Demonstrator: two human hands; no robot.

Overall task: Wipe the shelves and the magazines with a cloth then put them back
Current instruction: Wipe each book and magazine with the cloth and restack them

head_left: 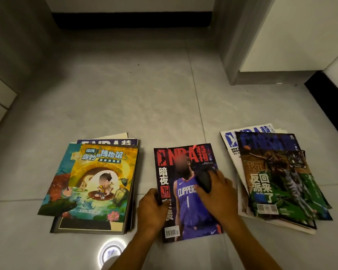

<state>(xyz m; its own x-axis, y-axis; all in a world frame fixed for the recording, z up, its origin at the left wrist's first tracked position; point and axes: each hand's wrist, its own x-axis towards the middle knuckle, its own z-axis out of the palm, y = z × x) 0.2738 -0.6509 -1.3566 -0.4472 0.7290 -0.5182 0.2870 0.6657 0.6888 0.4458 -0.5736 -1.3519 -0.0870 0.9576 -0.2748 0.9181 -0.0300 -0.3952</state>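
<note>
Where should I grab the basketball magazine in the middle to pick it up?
Probably by its left long edge, coming in from the left. The middle magazine lies flat on the floor with that edge free toward the left stack. The left hand already has its grip there, while the right hand presses a dark cloth on the cover.

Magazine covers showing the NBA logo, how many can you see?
4: one atop the right pile, one beneath it, one under both hands, one peeking from the left pile. Others may be hidden.
</note>
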